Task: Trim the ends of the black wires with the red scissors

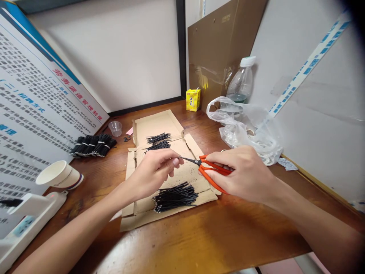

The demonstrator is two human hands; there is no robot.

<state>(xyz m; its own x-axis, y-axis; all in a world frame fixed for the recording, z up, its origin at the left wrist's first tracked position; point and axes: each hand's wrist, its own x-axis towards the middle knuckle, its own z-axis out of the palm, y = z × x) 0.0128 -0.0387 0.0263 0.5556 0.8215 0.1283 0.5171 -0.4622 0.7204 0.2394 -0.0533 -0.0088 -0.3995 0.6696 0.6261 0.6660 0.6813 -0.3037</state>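
My right hand [245,173] grips orange-handled scissors [209,169], blades pointing left over a flattened cardboard sheet [142,207]. My left hand [155,169] is pinched shut, its fingertips meeting the scissor tips; whatever it pinches is too thin to make out. A loose pile of short black wires [173,197] lies on the cardboard just below my hands. Two smaller piles of black wires [158,141] lie farther back on the cardboard.
Bundled black wires [92,145] and a small clear cup [115,128] sit at the left by a printed board. A paper cup [58,175] and a white device [25,222] are near left. A plastic bag [248,127], bottle [242,82] and yellow carton [193,99] stand behind.
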